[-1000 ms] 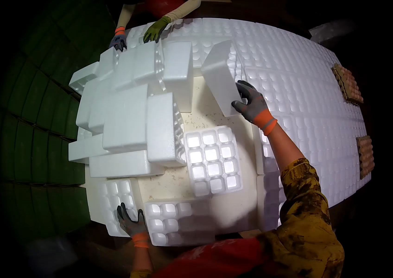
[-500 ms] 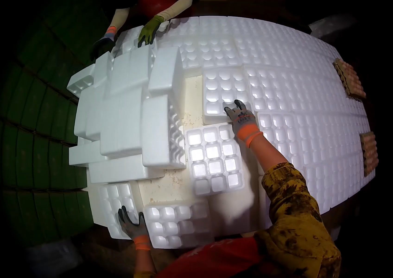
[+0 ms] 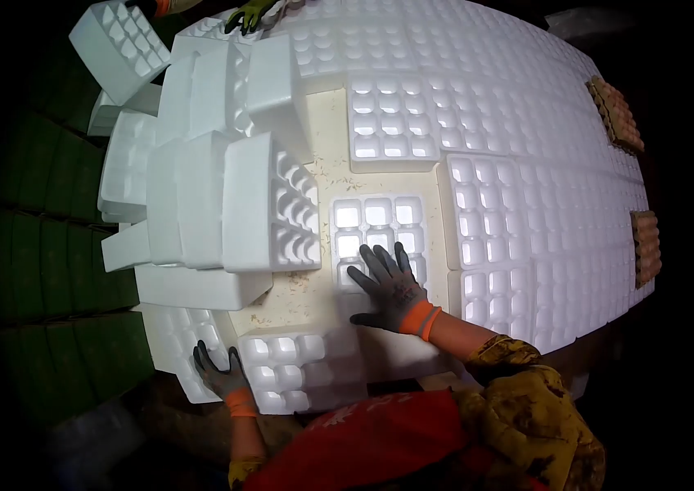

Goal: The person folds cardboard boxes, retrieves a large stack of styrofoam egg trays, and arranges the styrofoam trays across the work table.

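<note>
My right hand (image 3: pixel 394 293), in a grey glove with an orange cuff, lies with fingers spread over the near half of a white foam tray (image 3: pixel 378 211) with square pockets. Down at the left, my left hand (image 3: pixel 220 375), gloved alike, has fingers and thumb apart against another foam tray (image 3: pixel 173 331). To its right a pocketed foam tray (image 3: pixel 286 352) lies partly in shadow. Beyond, several foam trays (image 3: pixel 187 196) stand on edge in leaning stacks. The pale tabletop (image 3: pixel 326 164) shows between them.
Rows of foam trays (image 3: pixel 494 204) cover the right side. Two brown pulp trays (image 3: pixel 615 114) sit at the far right edge. Green boxes (image 3: pixel 44 270) are stacked at left. At the top, a co-worker's green glove (image 3: pixel 250 15) and other hand are near a tilted foam tray (image 3: pixel 118 53).
My right hand has moved from the farther tray down onto the nearer one, fingers spread. My left hand stays at its tray. The co-worker has lifted a foam tray at upper left.
</note>
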A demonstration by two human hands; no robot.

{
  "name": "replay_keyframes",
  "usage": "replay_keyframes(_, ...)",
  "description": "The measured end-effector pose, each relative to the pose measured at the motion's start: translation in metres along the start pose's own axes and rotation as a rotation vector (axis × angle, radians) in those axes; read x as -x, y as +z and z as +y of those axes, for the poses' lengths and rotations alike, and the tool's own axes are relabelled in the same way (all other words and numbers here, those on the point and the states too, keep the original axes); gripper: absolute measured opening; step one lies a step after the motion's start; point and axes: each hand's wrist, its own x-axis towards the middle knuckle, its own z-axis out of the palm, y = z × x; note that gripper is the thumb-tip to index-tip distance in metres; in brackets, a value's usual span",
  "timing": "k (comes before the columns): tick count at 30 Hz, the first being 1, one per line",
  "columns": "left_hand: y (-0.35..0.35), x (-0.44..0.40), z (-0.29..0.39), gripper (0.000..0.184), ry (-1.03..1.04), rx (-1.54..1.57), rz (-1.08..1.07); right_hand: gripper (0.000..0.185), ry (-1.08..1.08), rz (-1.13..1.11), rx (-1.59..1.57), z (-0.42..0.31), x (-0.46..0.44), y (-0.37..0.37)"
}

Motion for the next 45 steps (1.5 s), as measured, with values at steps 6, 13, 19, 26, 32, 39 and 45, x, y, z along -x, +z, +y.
replay_keyframes(6, -0.006, 0.008, -0.003, 0.07, -0.054, 0.019, 0.005, 0.073, 0.063, 0.176, 0.114, 0.074, -0.012, -0.01)
replay_keyframes(13, -0.001, 0.003, -0.026, 0.076, -0.05, -0.059, -0.056, 0.082, -0.071, 0.224, -0.137, -0.009, 0.013, -0.014)
replay_keyframes(19, -0.008, 0.002, -0.009, 0.078, -0.039, -0.071, -0.073, 0.077, -0.248, -0.153, 0.058, -0.158, 0.072, 0.086)
replay_keyframes(26, -0.033, -0.009, -0.07, 0.082, 0.113, 0.033, -0.174, 0.104, 0.689, 0.023, -0.009, -0.172, 0.163, 0.069)
replay_keyframes(32, -0.048, 0.008, -0.104, 0.085, 0.372, 0.005, -0.25, 0.1, 1.113, 0.252, 0.043, -0.166, 0.134, 0.081)
replay_keyframes(39, -0.081, -0.003, -0.141, 0.089, 0.552, -0.087, -0.306, 0.105, 0.863, 0.461, -0.078, -0.165, 0.085, 0.052)
replay_keyframes(45, -0.089, -0.041, -0.151, 0.089, 0.445, -0.099, -0.319, 0.11, 0.404, 0.857, -0.695, -0.185, -0.09, -0.015)
